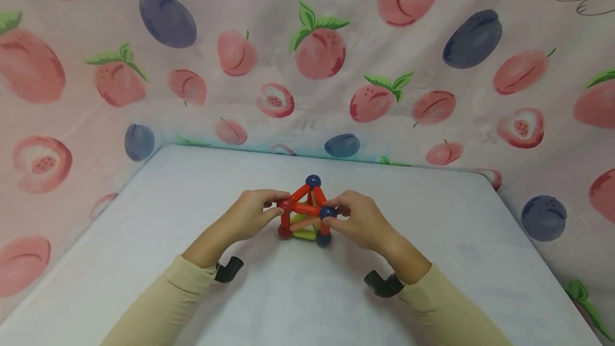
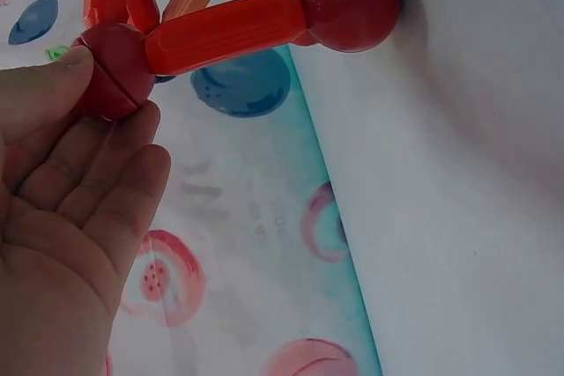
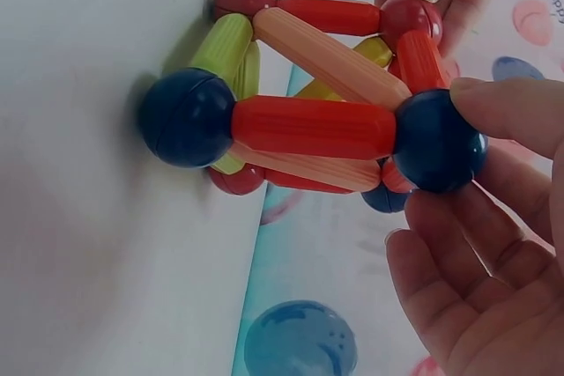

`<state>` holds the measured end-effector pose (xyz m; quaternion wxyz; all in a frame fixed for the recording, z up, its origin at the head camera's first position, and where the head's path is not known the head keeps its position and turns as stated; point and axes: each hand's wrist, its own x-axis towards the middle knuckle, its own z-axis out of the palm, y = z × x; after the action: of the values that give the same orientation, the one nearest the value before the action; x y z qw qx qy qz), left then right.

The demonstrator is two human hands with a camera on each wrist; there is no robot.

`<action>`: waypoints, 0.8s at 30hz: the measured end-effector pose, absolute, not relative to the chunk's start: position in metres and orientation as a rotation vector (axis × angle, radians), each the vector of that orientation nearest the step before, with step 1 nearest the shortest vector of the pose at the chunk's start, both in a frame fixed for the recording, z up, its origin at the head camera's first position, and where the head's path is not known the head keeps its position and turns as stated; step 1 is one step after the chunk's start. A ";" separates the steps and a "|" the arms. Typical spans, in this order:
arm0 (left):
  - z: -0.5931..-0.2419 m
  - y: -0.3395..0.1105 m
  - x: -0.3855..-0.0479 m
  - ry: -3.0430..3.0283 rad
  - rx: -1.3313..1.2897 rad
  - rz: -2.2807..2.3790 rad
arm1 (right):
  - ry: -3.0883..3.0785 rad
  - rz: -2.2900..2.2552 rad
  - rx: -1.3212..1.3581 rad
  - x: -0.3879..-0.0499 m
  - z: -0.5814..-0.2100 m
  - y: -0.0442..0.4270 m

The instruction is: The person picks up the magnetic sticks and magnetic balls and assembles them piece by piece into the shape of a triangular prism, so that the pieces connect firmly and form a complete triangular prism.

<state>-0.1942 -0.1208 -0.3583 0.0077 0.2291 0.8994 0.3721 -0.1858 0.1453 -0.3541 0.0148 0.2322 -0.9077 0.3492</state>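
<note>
A small frame of magnetic rods and balls stands on the white table, shaped like a triangular prism. My left hand [image 1: 251, 212] pinches its upper red ball [image 2: 115, 70] between thumb and fingers. On the other side, the right hand [image 1: 363, 221] grips the upper blue ball [image 3: 441, 140]. A red rod [image 1: 306, 209] joins these two balls. Below them, a red ball [image 2: 350, 2] and a blue ball [image 3: 188, 118] rest on the table. Pale orange rods [image 3: 330, 52] run diagonally across the sides, and yellow-green rods [image 3: 222, 44] form the base. Another blue ball [image 1: 313, 181] tops the far corner.
The white table [image 1: 192, 303] stretches around the frame on every side. Behind it hangs a fruit-print cloth [image 1: 298, 132]. Black curved pieces [image 1: 384, 283] stick out beneath both wrists.
</note>
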 end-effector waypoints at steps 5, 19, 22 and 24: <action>-0.359 -0.117 -0.192 2.815 0.709 1.182 | -2.818 1.054 0.724 -0.185 -0.354 0.149; -0.363 -0.116 -0.187 2.835 0.747 1.213 | -2.803 1.100 0.750 -0.184 -0.356 0.153; -0.363 -0.115 -0.186 2.826 0.762 1.242 | -2.810 1.095 0.766 -0.184 -0.355 0.153; -0.363 -0.114 -0.186 2.822 0.775 1.253 | -2.819 1.090 0.768 -0.184 -0.354 0.154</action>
<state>-0.1862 -0.1142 -0.3635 -0.0207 0.2433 0.8862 0.3936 -0.1835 0.1543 -0.3537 0.0117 0.2463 -0.9039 0.3495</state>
